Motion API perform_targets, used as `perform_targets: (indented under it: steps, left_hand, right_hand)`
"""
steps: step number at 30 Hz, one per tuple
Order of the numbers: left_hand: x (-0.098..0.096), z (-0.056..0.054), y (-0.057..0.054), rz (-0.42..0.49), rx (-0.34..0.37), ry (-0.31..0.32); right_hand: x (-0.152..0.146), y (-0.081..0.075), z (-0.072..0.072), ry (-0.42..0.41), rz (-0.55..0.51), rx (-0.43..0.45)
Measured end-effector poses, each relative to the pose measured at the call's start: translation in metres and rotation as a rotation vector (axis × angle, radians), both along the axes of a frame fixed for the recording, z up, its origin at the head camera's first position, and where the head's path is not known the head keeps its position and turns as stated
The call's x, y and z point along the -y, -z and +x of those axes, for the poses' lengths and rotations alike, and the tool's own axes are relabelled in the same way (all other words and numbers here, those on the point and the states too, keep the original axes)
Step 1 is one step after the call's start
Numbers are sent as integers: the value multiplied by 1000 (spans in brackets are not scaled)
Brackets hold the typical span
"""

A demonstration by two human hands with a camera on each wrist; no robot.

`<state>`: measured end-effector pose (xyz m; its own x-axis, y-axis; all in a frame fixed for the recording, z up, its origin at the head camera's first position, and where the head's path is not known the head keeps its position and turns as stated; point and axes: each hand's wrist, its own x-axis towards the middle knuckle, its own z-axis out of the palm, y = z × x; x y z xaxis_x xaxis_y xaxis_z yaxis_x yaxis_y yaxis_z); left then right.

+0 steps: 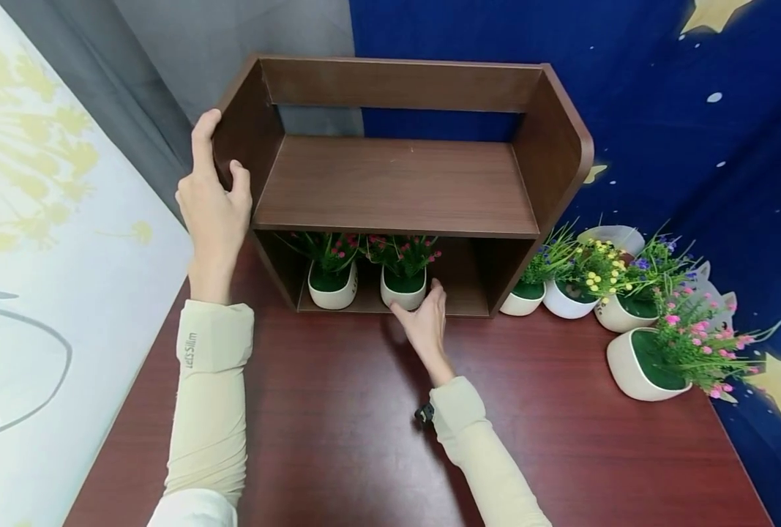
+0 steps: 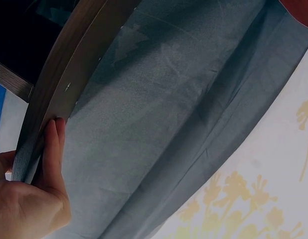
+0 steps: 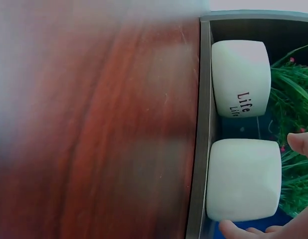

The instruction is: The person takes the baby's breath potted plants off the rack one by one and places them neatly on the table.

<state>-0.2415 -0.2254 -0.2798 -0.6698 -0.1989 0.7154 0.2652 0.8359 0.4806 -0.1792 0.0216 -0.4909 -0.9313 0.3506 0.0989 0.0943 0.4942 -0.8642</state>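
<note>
A brown wooden shelf (image 1: 397, 183) stands on the table. My left hand (image 1: 215, 208) grips its left side panel (image 2: 57, 89), thumb on the inner face and fingers outside. Two white pots with green leaves and pink flowers stand in the lower compartment: a left pot (image 1: 333, 287) and a right pot (image 1: 403, 290). My right hand (image 1: 426, 318) is at the right pot, thumb before it and fingers by its right side. A fingertip meets the pot's side in the right wrist view, while the thumb looks spread away from the pot (image 3: 243, 179).
Right of the shelf stand several more white pots, with yellow flowers (image 1: 604, 271), blue flowers (image 1: 654, 263) and pink flowers (image 1: 700, 340). A grey cat-eared object (image 1: 713, 296) is behind them. Blue curtain (image 1: 660, 146) and grey curtain (image 1: 245, 29) hang behind the reddish-brown table (image 1: 337, 424).
</note>
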Motion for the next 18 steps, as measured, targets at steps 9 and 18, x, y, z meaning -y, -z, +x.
perform_targets:
  steps: [9, 18]
  left_hand:
    - [2, 7, 3, -4, 21, 18]
    - [-2, 3, -2, -2, 17, 21]
  right_hand:
    - [15, 1, -11, 34, 24, -15]
    - [16, 5, -26, 99, 56, 41]
